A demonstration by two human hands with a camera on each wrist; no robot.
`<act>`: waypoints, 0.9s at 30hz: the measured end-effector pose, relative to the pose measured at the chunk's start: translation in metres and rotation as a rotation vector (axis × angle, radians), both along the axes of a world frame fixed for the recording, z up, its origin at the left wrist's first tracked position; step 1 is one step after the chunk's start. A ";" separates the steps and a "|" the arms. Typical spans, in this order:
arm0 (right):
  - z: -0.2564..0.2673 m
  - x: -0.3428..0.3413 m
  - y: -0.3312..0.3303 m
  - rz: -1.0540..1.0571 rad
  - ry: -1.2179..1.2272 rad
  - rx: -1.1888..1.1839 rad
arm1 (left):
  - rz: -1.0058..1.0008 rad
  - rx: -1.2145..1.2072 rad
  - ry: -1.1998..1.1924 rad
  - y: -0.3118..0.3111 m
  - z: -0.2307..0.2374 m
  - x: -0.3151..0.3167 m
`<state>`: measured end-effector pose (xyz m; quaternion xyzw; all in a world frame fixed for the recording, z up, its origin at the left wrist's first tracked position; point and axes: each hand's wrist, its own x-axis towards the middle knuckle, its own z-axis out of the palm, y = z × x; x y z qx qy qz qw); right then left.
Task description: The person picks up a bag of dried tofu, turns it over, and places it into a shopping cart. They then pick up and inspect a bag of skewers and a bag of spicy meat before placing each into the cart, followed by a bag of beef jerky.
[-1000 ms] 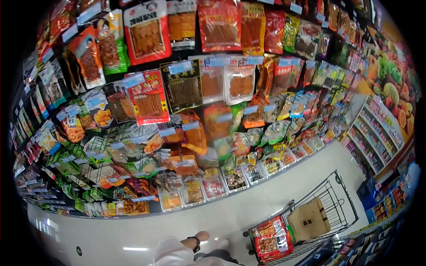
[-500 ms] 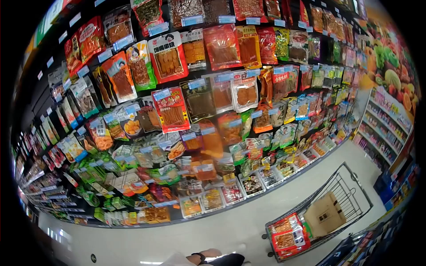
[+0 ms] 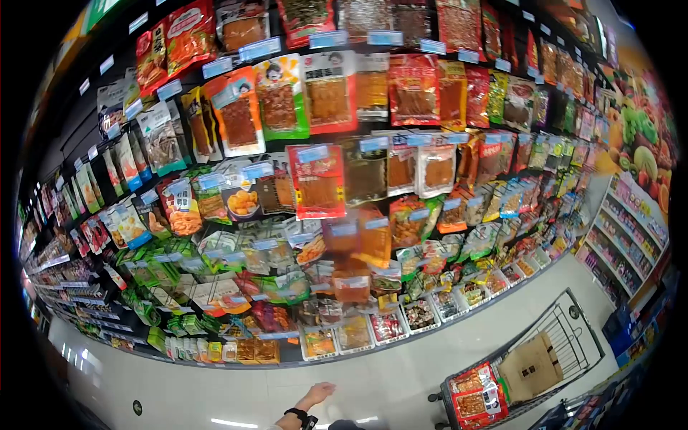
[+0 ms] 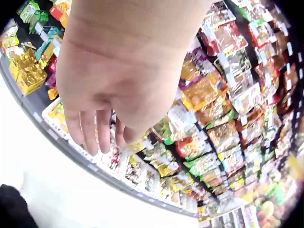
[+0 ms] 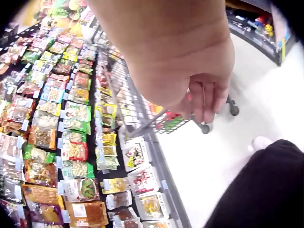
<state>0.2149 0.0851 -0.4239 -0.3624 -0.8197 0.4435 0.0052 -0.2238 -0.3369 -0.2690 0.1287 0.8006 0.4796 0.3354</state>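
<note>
Beside the snack shelf (image 5: 170,190): both hands held nothing

Left hand (image 4: 114,90) hung palm-visible, fingers released and slack; lower packets showed behind it. Right hand (image 5: 190,71) also hung loose, fingers slightly bent, grasping nothing; its view showed the shopping cart (image 3: 586,322) behind. Snack packets (image 3: 320,180) hung in rows above trays (image 3: 388,327). Cart stood near the shelf, holding red packs (image 3: 476,398) and a brown package (image 3: 532,365).

Head view: forward, down, farther back; wrist views: close; all share shelves (image 5: 174,199).
</note>
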 end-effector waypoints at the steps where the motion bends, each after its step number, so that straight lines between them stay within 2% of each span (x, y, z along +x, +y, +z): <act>1: 0.008 -0.025 0.006 -0.072 0.002 -0.044 | 0.030 0.067 0.054 -0.004 0.009 -0.014; 3: 0.035 -0.085 0.022 -0.190 0.175 -0.145 | 0.076 0.117 0.176 -0.015 0.037 -0.045; 5: 0.067 -0.144 0.038 -0.262 0.429 -0.251 | 0.104 0.092 0.302 -0.018 0.103 -0.065; 7: 0.106 -0.198 0.057 -0.268 0.642 -0.310 | 0.146 0.252 0.287 -0.027 0.127 -0.093; 8: 0.138 -0.226 0.071 -0.249 0.676 -0.470 | 0.166 0.330 0.277 -0.030 0.142 -0.106; 9: 0.167 -0.247 0.072 -0.259 0.616 -0.232 | 0.192 0.286 0.245 -0.035 0.160 -0.117; 11: 0.296 -0.301 0.047 -0.177 0.669 -0.055 | 0.143 0.309 0.346 -0.040 0.221 -0.130; 13: 0.387 -0.341 0.027 -0.244 0.708 -0.036 | 0.101 0.336 0.427 -0.054 0.281 -0.136; 16: 0.516 -0.371 -0.004 -0.123 0.765 0.072 | 0.027 0.413 0.521 -0.079 0.355 -0.136; 18: 0.567 -0.374 -0.008 -0.091 0.798 0.147 | -0.041 0.478 0.586 -0.108 0.390 -0.134; 20: 0.615 -0.374 -0.014 -0.048 0.855 0.224 | 0.084 0.767 0.261 -0.134 0.405 -0.130; 23: 0.667 -0.378 -0.011 -0.034 0.972 0.299 | 0.099 1.018 0.275 -0.149 0.425 -0.134; 26: 0.702 -0.388 0.005 0.136 1.169 0.295 | 0.027 1.048 0.358 -0.131 0.465 -0.149; 27: 0.714 -0.394 0.007 0.212 1.241 0.308 | 0.092 1.029 0.388 -0.117 0.479 -0.150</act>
